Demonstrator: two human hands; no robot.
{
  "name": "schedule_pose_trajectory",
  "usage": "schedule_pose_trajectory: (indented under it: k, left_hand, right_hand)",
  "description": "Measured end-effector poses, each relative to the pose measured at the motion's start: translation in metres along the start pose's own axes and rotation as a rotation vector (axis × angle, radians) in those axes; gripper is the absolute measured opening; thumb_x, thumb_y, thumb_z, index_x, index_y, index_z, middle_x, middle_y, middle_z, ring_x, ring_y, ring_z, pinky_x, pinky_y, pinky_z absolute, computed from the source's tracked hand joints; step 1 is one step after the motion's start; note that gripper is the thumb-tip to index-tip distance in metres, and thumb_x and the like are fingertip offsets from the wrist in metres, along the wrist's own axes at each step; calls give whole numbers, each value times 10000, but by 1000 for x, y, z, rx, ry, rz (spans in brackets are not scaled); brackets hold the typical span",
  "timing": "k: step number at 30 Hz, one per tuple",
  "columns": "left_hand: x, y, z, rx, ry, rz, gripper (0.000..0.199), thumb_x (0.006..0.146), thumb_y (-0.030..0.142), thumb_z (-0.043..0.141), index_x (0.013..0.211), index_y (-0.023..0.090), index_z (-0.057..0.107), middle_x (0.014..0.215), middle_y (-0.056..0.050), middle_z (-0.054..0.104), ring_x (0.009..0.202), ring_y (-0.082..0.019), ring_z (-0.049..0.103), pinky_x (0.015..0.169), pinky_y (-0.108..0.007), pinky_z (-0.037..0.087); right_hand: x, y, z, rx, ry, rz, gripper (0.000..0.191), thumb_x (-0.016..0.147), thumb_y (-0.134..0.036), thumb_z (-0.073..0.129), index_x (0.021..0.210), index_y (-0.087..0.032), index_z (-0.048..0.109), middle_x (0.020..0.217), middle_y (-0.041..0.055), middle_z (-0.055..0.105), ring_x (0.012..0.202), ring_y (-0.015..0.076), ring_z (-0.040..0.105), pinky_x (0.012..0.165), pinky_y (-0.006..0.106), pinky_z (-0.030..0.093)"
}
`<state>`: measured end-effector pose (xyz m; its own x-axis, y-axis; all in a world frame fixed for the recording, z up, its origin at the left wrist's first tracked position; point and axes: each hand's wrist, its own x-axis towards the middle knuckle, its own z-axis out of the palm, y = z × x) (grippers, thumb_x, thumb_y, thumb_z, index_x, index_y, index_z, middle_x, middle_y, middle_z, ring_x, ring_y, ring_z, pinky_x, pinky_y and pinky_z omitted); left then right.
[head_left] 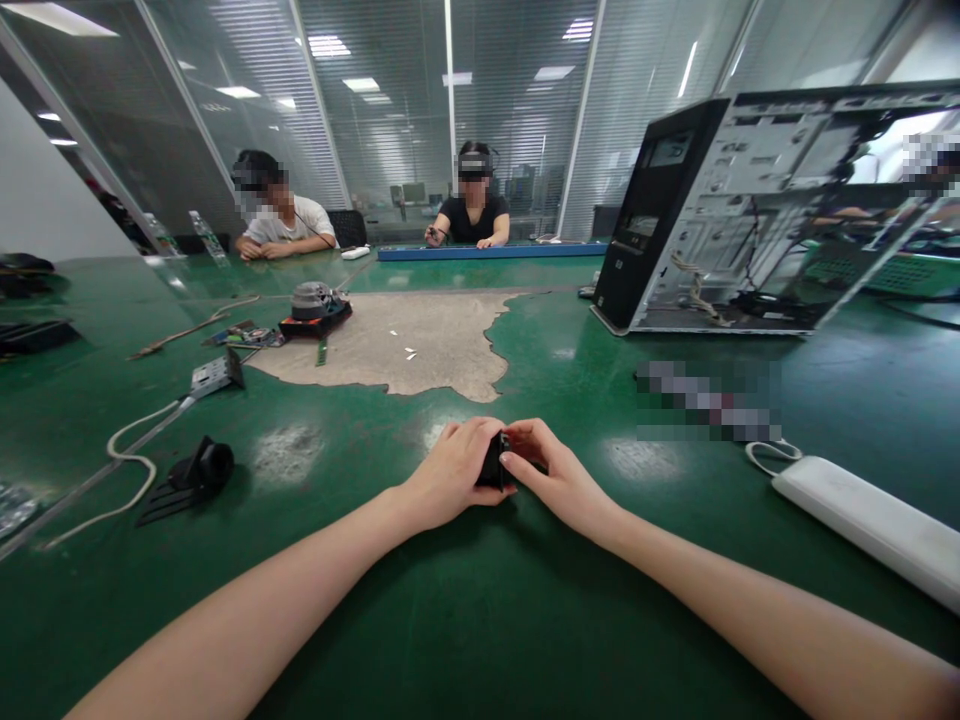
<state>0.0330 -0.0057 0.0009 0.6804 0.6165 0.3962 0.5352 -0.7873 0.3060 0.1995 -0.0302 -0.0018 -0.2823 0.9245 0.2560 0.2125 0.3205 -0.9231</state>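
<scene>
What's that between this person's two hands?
In the head view, a small black object lies between the left hand and right hand; exactly what it is, I can't tell.

The bare left forearm [285,590] enters from between seven and eight o'clock, pointing to two; the bare right forearm [735,610] enters from four, pointing towards ten. The left hand [459,468] curls in a grip, back upward. The right hand [559,480] pinches, thumb towards ten.

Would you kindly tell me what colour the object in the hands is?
The object is mostly black, as the head view shows.
</scene>
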Motion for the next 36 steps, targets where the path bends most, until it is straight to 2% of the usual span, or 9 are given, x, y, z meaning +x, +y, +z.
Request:
schedule_pose_trajectory:
  k: [5,10,18,22,27,31,36]
  left_hand:
    - [0,1,-1,4,7,8,586,688,270,662,1140,202,295,1100,-81,497,1022,-239,474,825,-368,364]
    - [0,1,0,8,10,7,604,677,291,677,1137,195,298,1097,-85,495,1029,-244,473,828,-372,368]
    - [-1,0,0,9,14,10,608,676,273,672,1149,199,298,1108,-86,493,1037,-246,472,838,-376,364]
    - [-1,1,-1,3,14,9,604,678,260,670,1151,203,297,1113,-83,493,1046,-245,469,840,-375,363]
    - [-1,2,-3,-10,2,7,606,681,215,660,1158,206,288,1130,-78,488,1058,-235,460,846,-367,358]
    - [-1,1,-2,-20,9,-3,592,683,258,660,1149,205,299,1114,-78,491,1045,-235,466,846,-371,359]
    - [-1,0,-1,-30,12,-8,590,678,274,660,1148,208,309,1102,-79,497,1034,-241,472,839,-376,363]
  right_hand:
    - [-2,-3,-2,22,-44,-53,136,788,-206,531,904,-209,462,877,5,551,874,156,561,818,330,454]
    - [-1,2,-3,23,17,-45,87,807,-272,519,859,-210,484,829,-7,541,817,147,565,768,306,461]
    - [0,-1,0,-66,26,5,147,814,-266,498,941,-198,470,879,26,574,823,158,573,770,331,461]
    - [-3,-5,-1,-126,-15,-75,99,815,-224,483,910,-199,489,841,13,555,793,157,553,754,329,458]
    - [-5,-3,-4,-160,22,-179,194,761,-194,558,945,-211,496,947,30,535,927,182,518,853,360,419]
    - [-3,0,-3,-137,35,-146,96,808,-215,510,904,-206,506,895,24,543,875,163,544,823,343,439]
    - [-2,-4,-1,-133,38,-74,166,806,-205,508,967,-203,467,926,35,554,872,166,559,813,350,458]
